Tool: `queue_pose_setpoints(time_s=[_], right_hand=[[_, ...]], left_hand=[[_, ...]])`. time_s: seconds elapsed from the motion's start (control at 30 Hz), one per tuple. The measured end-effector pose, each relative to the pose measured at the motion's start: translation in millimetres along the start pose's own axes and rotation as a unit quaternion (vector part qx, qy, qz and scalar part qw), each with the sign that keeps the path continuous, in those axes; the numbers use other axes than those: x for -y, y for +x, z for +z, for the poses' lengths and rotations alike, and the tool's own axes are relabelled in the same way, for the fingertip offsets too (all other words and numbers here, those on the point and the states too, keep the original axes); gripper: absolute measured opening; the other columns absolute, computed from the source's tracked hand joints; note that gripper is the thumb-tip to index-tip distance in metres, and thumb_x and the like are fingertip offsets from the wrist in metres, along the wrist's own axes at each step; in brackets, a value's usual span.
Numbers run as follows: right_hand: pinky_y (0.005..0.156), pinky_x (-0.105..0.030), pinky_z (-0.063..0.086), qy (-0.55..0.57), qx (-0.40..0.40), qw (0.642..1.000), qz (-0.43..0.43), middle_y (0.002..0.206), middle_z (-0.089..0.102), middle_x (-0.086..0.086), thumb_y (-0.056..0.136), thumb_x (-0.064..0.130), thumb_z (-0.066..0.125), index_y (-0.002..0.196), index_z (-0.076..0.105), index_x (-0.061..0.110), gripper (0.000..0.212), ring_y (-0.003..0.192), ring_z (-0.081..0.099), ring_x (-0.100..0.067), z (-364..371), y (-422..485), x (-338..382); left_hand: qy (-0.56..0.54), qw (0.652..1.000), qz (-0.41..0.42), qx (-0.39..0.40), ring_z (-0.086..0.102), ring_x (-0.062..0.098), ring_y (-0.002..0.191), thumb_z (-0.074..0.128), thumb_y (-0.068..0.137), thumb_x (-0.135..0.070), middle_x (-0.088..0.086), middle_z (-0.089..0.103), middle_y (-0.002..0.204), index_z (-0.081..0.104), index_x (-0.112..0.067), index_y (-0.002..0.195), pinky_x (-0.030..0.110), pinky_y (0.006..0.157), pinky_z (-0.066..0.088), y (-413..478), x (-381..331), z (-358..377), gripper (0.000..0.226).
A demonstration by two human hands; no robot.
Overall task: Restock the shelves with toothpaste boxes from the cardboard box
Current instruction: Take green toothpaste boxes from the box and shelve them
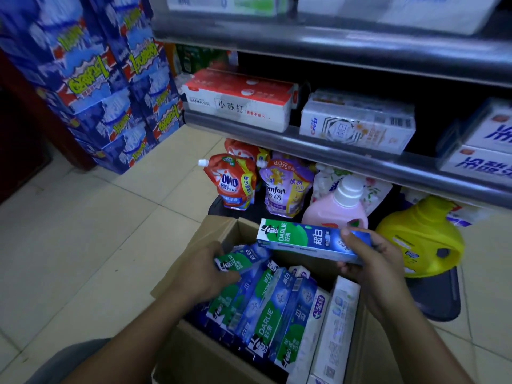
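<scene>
Your right hand (368, 261) grips a toothpaste box (313, 239) by its right end, long axis crosswise over the cardboard box (194, 353), nearer the shelf (360, 159) ahead, while your left hand (205, 270) pinches a second box (241, 260) inside.

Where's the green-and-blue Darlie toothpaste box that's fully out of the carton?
Head view, right of centre: the green-and-blue Darlie toothpaste box is gripped by the right hand above the open brown cardboard box, just in front of the pink plastic bottle.
</scene>
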State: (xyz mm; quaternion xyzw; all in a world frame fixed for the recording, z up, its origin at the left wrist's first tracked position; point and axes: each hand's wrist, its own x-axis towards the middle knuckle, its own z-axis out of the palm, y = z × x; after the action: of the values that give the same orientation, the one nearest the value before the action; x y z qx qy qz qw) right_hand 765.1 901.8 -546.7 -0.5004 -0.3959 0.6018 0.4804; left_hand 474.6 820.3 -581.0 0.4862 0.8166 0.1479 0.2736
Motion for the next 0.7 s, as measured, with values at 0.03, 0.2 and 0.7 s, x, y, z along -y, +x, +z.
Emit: queue_pose_setpoints(time_s=[0.03,0.2,0.7], right_hand=[[0.048,-0.026,0.051,0.004,-0.002,1.0,0.001,0.08,0.072,-0.008,0.074,0.033,0.079,0.096,0.073,0.009,0.034,0.056,0.061,-0.02,1,-1,1],[0.05,-0.027,0.051,0.012,0.02,1.0,-0.001,0.08,0.073,-0.009,0.071,0.037,0.081,0.09,0.074,0.015,0.031,0.056,0.06,-0.02,9,-9,17],[0.056,-0.033,0.054,0.03,-0.008,0.964,-0.263,0.076,0.072,-0.013,0.075,0.011,0.078,0.086,0.076,0.013,0.012,0.065,0.066,-0.023,47,-26,198]], left_hand=[[-0.084,0.996,-0.007,0.001,0.06,0.005,0.065,0.092,0.07,-0.034,0.002,0.067,0.088,0.058,-0.018,0.093,0.023,0.048,0.041,0,-1,-6,0.044],[-0.394,0.916,-0.038,-0.063,0.072,0.023,0.07,0.08,0.072,0.016,0.011,0.074,0.082,0.064,-0.005,0.093,0.025,0.053,0.053,3,-25,-22,0.034],[-0.606,0.747,0.261,-0.083,0.071,0.006,0.065,0.035,0.093,0.006,-0.003,0.074,0.083,0.068,-0.001,0.097,0.018,0.05,0.054,-18,-164,-193,0.034]])
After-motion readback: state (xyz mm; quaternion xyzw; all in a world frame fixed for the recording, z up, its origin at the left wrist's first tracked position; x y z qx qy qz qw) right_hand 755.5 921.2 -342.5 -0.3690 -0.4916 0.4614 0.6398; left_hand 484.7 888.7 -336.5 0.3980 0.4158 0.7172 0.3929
